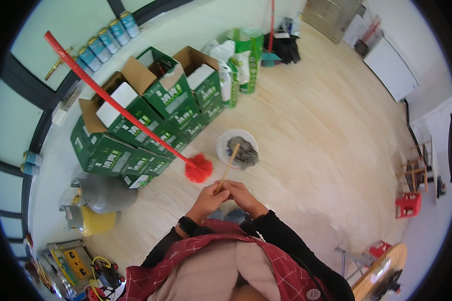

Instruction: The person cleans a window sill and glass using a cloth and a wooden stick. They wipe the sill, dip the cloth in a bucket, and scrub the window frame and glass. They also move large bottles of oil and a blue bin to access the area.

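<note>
Both of my hands are together low in front of me. My left hand (209, 201) grips a thin wooden stick (229, 165), its thumb along the near end. My right hand (244, 197) closes around the same part, its fingers meeting the left ones. Beyond them, a grey mop head or bundle of rags (247, 154) lies in a white bucket (223, 148) on the floor. The stick's far end overlaps the grey bundle in view; I cannot tell whether they are joined. Left of the bucket is a red round-bristled brush (199, 168) with a long red handle (109, 98).
Green cardboard boxes (169, 94) are stacked along the left wall, several open. Gas cylinders (105, 193) stand nearer me. Green-and-white bags (245, 60) and a dustpan (270, 58) are farther back. At right are a white freezer (391, 67), a red stool (407, 205) and a wooden table (395, 256).
</note>
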Motion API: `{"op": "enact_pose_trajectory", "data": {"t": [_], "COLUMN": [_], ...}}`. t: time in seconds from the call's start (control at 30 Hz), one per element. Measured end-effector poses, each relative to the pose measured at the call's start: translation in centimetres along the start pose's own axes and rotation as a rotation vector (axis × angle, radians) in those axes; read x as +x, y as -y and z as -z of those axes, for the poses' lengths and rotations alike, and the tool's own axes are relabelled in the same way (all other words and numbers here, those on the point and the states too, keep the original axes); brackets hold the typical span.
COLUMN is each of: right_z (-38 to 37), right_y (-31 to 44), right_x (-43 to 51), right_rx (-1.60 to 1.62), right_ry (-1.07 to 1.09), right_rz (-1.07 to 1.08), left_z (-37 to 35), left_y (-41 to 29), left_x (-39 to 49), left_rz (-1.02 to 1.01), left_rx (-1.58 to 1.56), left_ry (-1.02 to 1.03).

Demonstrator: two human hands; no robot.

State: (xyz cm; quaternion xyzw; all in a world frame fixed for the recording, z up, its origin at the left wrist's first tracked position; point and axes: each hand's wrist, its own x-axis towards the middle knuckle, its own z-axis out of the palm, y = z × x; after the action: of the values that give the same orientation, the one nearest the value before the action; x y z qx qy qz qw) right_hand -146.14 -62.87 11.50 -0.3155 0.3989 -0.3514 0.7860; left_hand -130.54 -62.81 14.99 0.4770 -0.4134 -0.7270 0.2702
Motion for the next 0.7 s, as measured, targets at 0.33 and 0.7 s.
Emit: {"op": "enact_pose_trajectory", "data": {"t": [0.33, 0.7], "right_z": [6.3, 13.4], "right_y": [5.1, 6.2], "right_x": [9.0, 9.8], "right_rx": [-0.339, -0.618], "right_ry": [-0.277, -0.497], "right_rz": [0.115, -0.269], "left_z": [10.7, 30.0], "left_y": [-7.4, -17.6], "left_x": [11.0, 6.8], "left_rz": [-0.367, -0.902], "left_rx": [0.073, 0.215], "left_ry": [-0.443, -1.579]}}
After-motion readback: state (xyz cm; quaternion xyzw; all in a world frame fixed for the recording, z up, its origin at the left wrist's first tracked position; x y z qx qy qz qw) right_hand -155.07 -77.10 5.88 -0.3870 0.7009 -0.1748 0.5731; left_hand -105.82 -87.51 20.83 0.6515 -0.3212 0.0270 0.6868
